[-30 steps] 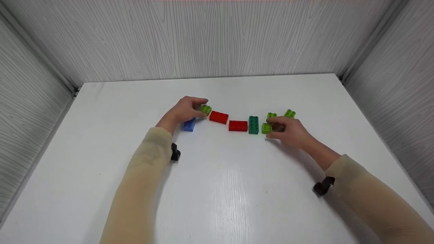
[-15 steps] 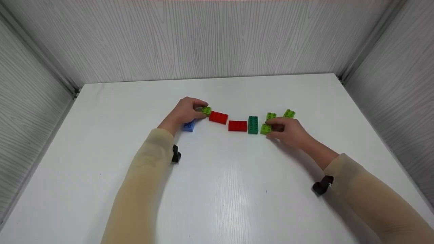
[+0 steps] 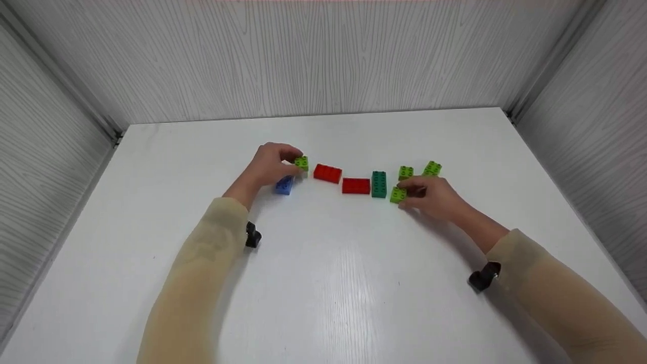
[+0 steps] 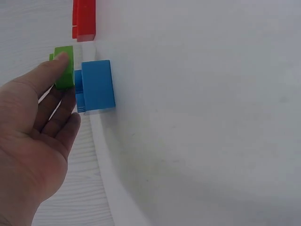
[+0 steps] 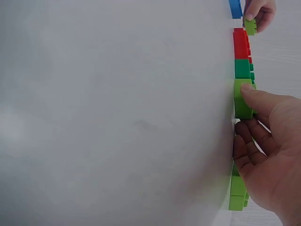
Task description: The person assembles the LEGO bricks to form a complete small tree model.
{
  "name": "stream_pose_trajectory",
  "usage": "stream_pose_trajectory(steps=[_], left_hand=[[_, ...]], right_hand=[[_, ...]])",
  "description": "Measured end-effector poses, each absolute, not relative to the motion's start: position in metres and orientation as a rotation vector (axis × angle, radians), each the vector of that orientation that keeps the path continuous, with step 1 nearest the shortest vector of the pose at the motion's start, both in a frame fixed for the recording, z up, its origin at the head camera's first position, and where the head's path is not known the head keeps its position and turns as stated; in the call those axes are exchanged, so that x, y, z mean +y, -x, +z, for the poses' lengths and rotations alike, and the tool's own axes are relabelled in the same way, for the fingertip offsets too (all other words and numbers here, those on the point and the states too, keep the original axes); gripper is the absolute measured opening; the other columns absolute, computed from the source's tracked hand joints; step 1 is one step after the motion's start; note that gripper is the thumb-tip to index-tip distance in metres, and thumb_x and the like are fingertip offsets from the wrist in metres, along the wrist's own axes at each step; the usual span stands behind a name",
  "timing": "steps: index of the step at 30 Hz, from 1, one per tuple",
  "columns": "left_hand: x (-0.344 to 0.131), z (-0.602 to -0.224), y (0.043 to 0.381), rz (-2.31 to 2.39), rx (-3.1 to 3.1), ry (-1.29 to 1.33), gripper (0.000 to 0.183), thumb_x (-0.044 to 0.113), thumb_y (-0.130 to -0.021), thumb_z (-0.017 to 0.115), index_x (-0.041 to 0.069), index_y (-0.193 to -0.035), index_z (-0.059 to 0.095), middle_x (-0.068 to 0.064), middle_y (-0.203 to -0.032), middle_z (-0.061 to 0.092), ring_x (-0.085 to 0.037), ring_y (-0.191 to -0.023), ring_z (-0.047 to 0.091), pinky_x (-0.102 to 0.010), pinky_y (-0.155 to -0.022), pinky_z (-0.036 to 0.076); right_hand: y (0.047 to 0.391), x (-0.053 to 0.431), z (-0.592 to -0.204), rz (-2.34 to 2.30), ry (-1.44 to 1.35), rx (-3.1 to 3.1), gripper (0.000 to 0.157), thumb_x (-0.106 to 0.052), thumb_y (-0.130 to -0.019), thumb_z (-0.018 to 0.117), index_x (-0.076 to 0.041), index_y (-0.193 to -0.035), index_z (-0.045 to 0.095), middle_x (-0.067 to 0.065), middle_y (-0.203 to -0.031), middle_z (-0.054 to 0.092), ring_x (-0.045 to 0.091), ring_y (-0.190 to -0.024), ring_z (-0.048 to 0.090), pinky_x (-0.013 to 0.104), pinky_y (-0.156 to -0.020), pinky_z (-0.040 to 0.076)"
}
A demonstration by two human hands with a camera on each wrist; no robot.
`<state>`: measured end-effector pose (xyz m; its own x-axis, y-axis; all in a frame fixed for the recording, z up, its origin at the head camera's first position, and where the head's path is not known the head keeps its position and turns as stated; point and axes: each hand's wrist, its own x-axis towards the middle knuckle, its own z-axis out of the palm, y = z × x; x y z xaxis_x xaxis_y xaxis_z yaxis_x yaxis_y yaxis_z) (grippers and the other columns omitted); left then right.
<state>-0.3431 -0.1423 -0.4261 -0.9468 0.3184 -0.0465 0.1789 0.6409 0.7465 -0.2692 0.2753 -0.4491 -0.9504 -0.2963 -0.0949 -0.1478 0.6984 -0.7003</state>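
My left hand (image 3: 269, 164) pinches a small light green toy brick (image 3: 302, 163) between thumb and fingers. In the left wrist view the thumb lies on that brick's side, and a blue brick (image 4: 98, 85) is right beside it. My right hand (image 3: 432, 197) holds another light green brick (image 3: 398, 195) by thumb and fingers, studs up, near the table surface. Just left of it stands a dark green brick (image 3: 379, 184). Two red bricks (image 3: 328, 173) lie between the hands. Behind the right hand are a light green brick (image 3: 406, 172) and a further light green piece (image 3: 432, 168), partly hidden.
All the bricks are on a white table (image 3: 323, 263). A pale wood-grain panel (image 3: 323, 60) closes off the back, and similar panels stand at left and right. A small black device (image 3: 484, 276) sits at each wrist.
The left hand has shifted left with its light green brick, opening a gap to the nearby red brick. The brick in the right hand has turned slightly and come a little nearer the front.
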Motion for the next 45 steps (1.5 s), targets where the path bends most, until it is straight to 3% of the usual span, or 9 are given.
stream_pose_trajectory(steps=[7, 13, 17, 24, 30, 45], left_hand=[[-0.137, -0.415, 0.316, 1.270, 2.654, -0.497, 0.037, 0.019, -0.095, 0.081, 0.014, -0.131, 0.075, -0.004, -0.122, 0.071, -0.025, -0.114, 0.064, -0.038, -0.099, 0.055], [-0.124, -0.416, 0.283, 1.299, 2.634, -0.648, 0.035, 0.022, -0.094, 0.082, 0.014, -0.128, 0.076, -0.001, -0.116, 0.072, -0.034, -0.115, 0.063, -0.037, -0.093, 0.053], [-0.115, -0.421, 0.262, 1.325, 2.588, -0.694, 0.036, 0.023, -0.093, 0.084, 0.014, -0.127, 0.077, 0.001, -0.115, 0.072, -0.034, -0.115, 0.064, -0.037, -0.091, 0.053], [-0.101, -0.430, 0.232, 1.366, 2.498, -0.694, 0.034, 0.024, -0.090, 0.086, 0.018, -0.123, 0.079, 0.005, -0.113, 0.072, -0.027, -0.110, 0.064, -0.035, -0.086, 0.052], [-0.091, -0.437, 0.214, 1.340, 2.458, -0.702, 0.036, 0.023, -0.090, 0.086, 0.019, -0.125, 0.078, 0.008, -0.115, 0.072, -0.019, -0.106, 0.063, -0.034, -0.089, 0.053], [-0.081, -0.448, 0.198, 1.300, 2.441, -0.613, 0.035, 0.030, -0.089, 0.088, 0.027, -0.121, 0.078, 0.015, -0.116, 0.070, -0.015, -0.112, 0.059, -0.036, -0.102, 0.051]], right_hand=[[0.265, 0.280, -0.448, -1.081, 0.379, 2.707, 0.044, -0.022, -0.092, 0.086, -0.015, -0.133, 0.074, 0.007, -0.124, 0.070, 0.026, -0.109, 0.063, 0.038, -0.094, 0.053], [0.259, 0.280, -0.444, -1.112, 0.419, 2.680, 0.043, -0.020, -0.091, 0.086, -0.013, -0.132, 0.074, 0.007, -0.122, 0.072, 0.025, -0.111, 0.066, 0.041, -0.098, 0.055], [0.256, 0.277, -0.443, -1.147, 0.451, 2.654, 0.041, -0.019, -0.091, 0.086, -0.013, -0.131, 0.075, 0.005, -0.122, 0.073, 0.023, -0.112, 0.067, 0.041, -0.099, 0.056], [0.245, 0.267, -0.434, -1.196, 0.519, 2.609, 0.040, -0.016, -0.092, 0.085, -0.013, -0.131, 0.075, 0.005, -0.124, 0.072, 0.024, -0.114, 0.068, 0.028, -0.093, 0.057], [0.238, 0.257, -0.429, -1.234, 0.658, 2.592, 0.038, -0.011, -0.092, 0.085, -0.012, -0.129, 0.076, 0.001, -0.123, 0.074, 0.022, -0.111, 0.069, 0.026, -0.091, 0.057], [0.219, 0.230, -0.414, -1.275, 0.863, 2.530, 0.036, -0.011, -0.093, 0.084, -0.018, -0.127, 0.077, -0.006, -0.120, 0.074, 0.017, -0.106, 0.070, 0.042, -0.095, 0.059]])
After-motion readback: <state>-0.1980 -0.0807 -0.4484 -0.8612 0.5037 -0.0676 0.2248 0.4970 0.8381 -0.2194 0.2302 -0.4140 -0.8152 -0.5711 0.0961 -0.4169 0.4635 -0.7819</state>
